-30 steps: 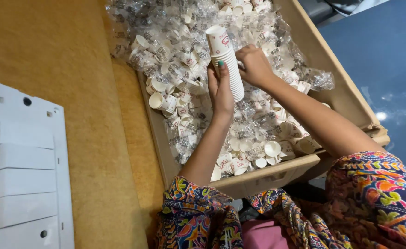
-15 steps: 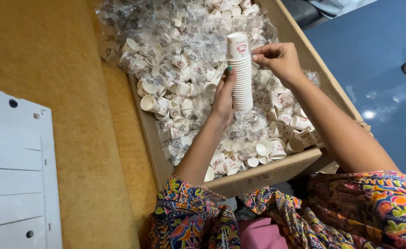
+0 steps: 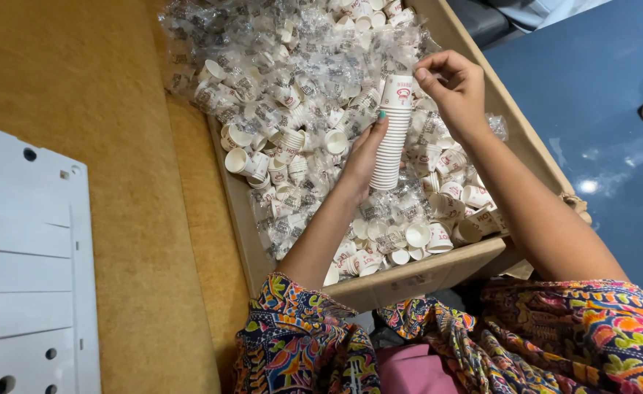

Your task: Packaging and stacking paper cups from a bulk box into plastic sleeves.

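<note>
One stack of cups (image 3: 393,135), one cardboard box (image 3: 416,276), two hands.

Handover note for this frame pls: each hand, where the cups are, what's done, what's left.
Left hand: gripping a tall stack of nested paper cups, upright over the cardboard box.
Right hand: at the stack's top cup, fingers pinched by its rim.
Done: one long stack built.
Left: many loose cups and clear plastic wrappers fill the box.
</note>
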